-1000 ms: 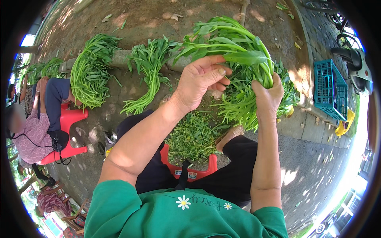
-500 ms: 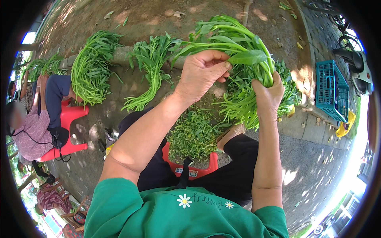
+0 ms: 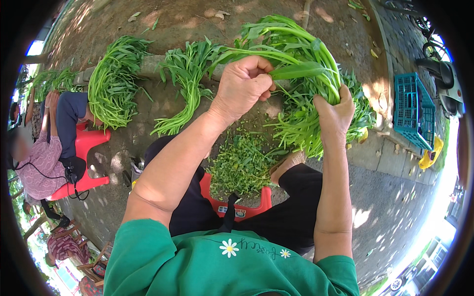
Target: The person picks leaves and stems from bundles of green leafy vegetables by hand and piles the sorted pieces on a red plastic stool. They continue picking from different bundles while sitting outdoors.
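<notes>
My right hand (image 3: 336, 112) is wrapped round the stems of a bunch of water spinach (image 3: 323, 52), whose leafy stems arch up and over to the left. My left hand (image 3: 245, 85) is closed in a pinch at the near end of a broad leaf (image 3: 298, 71) on the bunch's left side. Whether the leaf is still joined to its stem I cannot tell. Beneath my right hand lies a larger heap of water spinach (image 3: 301, 130). Between my feet is a pile of plucked leaves and scraps (image 3: 242, 165).
Two more bunches, a large one (image 3: 116, 84) and a smaller one (image 3: 185, 81), lie along the kerb to the left. Under me is a red stool (image 3: 264, 200). A blue crate (image 3: 412, 111) stands at the right, near a yellow bag (image 3: 432, 154). Another person (image 3: 42, 160) sits at the left.
My left hand has drawn back a little to the left and down, and the pinched leaf has swung with it. My right hand keeps its hold on the bunch, almost still.
</notes>
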`<state>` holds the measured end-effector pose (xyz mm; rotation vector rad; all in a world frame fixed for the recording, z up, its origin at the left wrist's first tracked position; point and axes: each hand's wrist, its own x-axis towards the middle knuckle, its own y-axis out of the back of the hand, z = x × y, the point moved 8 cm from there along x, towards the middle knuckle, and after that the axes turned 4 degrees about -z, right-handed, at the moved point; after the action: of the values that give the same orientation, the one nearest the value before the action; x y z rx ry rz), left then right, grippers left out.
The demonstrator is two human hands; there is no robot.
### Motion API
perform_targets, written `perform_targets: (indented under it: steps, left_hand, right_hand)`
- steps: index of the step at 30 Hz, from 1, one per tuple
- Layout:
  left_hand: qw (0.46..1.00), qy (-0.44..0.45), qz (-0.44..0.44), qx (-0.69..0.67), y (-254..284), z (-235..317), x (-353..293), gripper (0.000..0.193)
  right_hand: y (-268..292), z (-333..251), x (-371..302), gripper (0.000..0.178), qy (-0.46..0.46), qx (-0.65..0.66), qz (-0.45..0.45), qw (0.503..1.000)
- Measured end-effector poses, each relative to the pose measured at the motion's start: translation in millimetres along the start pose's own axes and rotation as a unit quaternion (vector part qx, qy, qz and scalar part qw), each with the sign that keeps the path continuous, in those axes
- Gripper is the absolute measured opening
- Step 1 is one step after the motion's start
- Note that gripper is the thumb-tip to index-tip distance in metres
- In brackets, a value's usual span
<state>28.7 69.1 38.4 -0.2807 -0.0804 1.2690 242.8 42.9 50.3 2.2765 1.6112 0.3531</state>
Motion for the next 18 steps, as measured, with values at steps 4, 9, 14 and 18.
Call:
perform_targets:
  steps: [4, 9, 14, 18]
  left_hand:
    - [1.0, 0.02, -0.016, 0.012, 4, -5, 2, 0.011]
    - [0.952, 0.186, -0.189, 0.153, -14, -31, -7, 0.022]
    - [0.836, 0.05, -0.386, 0.387, -45, -53, -29, 0.026]
    - [0.903, 0.065, -0.28, 0.318, -42, -39, -15, 0.026]
  right_hand:
    - [3, 2, 0, 0.027, -0.006, 0.04, 0.008, 0.999]
    - [8, 3, 2, 0.026, 0.003, 0.06, 0.012, 0.998]
    - [7, 4, 3, 0.027, -0.004, 0.032, 0.007, 0.999]
    - [7, 5, 2, 0.029, -0.003, 0.047, 0.011, 0.999]
